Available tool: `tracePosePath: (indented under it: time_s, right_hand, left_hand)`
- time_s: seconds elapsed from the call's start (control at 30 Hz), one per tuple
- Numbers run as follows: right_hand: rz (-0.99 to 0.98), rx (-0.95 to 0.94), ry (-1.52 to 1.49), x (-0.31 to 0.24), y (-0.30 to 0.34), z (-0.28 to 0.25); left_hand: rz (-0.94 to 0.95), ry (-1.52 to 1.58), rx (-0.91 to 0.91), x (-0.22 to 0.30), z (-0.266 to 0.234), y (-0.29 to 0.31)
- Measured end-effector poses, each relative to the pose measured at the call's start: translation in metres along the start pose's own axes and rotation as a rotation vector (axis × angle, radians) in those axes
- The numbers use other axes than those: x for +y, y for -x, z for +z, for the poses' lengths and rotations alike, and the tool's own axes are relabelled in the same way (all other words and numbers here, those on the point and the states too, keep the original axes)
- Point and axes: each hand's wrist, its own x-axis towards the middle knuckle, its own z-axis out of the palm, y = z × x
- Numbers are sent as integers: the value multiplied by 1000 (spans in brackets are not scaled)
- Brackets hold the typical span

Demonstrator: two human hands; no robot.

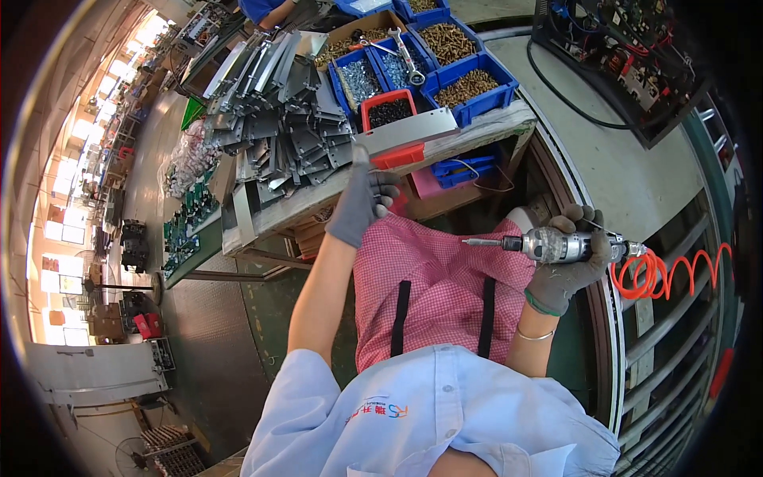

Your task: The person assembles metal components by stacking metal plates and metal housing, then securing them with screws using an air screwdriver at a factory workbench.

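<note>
A wooden bench point(515, 119) stands in the middle. Left of the bench, lots of green circuit boards point(184, 226) sit close together, and a heap of pale, shiny plastic point(189, 163) lies just beside them. Far left of the bench are bright windows point(62, 230) and some black machines point(135, 245). A round fan point(129, 456) is also left of the bench, but nearer. Behind the bench, a bit of a person's blue sleeve point(256, 9) peeks in. Right of the bench is a big open machine point(628, 56) full of colored wires, with a bendy black cable point(592, 120) beside it. Farther right of the bench, there are gray metal bars point(666, 327).
</note>
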Motion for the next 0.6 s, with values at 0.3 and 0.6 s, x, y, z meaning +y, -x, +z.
tracePosePath:
  time_s: [0.3, 0.6]
  right_hand:
    - [-34, 32, 63, 6, 4, 8]
    - [-72, 83, 122, 5, 0, 3]
  left_hand:
    - [9, -405, 30, 46, -17, -17]
    - [172, -530, 139, 68, -4, 17]
